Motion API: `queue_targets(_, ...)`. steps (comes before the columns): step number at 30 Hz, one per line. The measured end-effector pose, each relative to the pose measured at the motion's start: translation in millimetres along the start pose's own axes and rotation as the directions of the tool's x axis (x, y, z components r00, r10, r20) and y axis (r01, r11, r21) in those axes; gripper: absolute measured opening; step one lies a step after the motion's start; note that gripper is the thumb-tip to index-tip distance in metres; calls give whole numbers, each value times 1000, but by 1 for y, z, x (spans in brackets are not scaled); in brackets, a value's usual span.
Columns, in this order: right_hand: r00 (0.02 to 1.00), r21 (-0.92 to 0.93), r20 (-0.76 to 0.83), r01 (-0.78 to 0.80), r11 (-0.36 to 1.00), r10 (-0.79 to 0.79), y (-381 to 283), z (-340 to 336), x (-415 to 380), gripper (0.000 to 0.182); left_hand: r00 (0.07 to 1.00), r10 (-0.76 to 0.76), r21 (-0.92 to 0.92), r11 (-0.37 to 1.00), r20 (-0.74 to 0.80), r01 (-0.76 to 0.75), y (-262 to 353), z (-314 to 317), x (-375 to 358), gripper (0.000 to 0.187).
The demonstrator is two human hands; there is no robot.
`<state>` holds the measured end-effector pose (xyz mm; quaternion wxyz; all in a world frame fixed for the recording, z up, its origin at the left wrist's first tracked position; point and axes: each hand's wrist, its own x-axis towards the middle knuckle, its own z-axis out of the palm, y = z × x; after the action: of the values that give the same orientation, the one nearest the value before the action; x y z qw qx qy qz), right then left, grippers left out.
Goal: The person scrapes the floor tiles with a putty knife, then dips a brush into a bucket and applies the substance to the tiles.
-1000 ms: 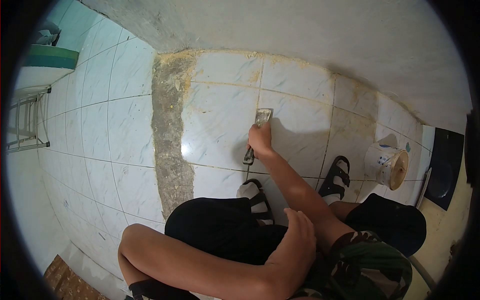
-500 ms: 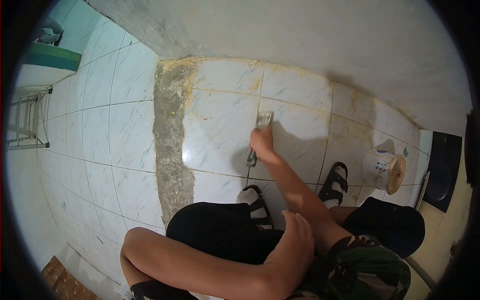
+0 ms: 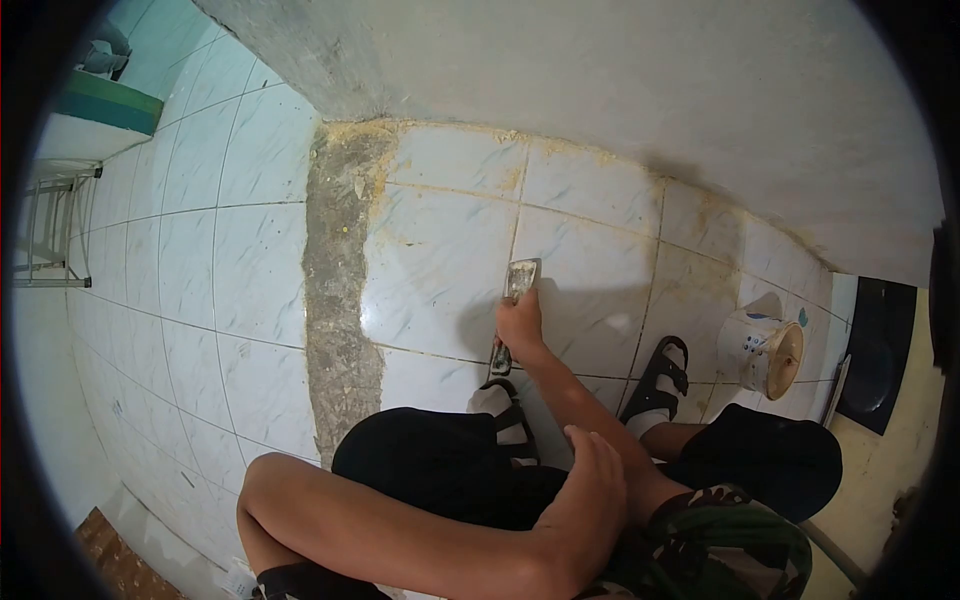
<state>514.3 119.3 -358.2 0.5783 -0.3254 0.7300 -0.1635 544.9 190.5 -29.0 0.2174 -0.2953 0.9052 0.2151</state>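
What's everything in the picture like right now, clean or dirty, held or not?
Scraper: held in the right hand, blade smeared.
Left hand: open, no tool in it.
Bucket: looks upright, smeared; can't tell if lidded.
Sandals: worn on both feet.
Floor tiles: laid, yellowish residue near the wall.
Grey strip: untiled, rough.
Metal frame: partly out of view.

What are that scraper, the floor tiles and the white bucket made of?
Scraper: blade probably metal, flat under pale smears. Floor tiles: likely glazed ceramic, glossy, with a bright reflection and bluish streaks. Bucket: perhaps plastic, judging by its smooth, printed white side.
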Motion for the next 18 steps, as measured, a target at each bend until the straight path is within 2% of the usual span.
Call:
queue_targets(2,1000,-21,25,-5,1000,6,2,-1,2,29,997,26,-41,999,69,-23,-3,-8,2,48)
queue_targets(5,998,-12,-23,59,998,-60,-25,7,24,29,999,12,16,1000,29,-13,9,5,6,46)
queue_targets(7,994,67,-34,107,992,-105,-28,10,39,29,999,11,-3,1000,37,-11,11,6,5,47)
queue_targets(9,996,78,-8,86,993,-86,-8,7,23,28,999,12,-23,1000,47,-11,9,5,3,47)
queue_targets(11,1000,-80,-3,11,997,-11,12,4,-15,28,998,23,-48,999,56,-20,5,2,3,48)
queue_targets(15,998,-51,19,-57,997,58,29,4,-34,27,1000,19,-1,1000,16,-19,8,5,6,48)
queue_targets(18,1000,-2,18,11,1000,-11,13,10,-7,26,993,77,-28,997,93,-74,6,-3,4,49)
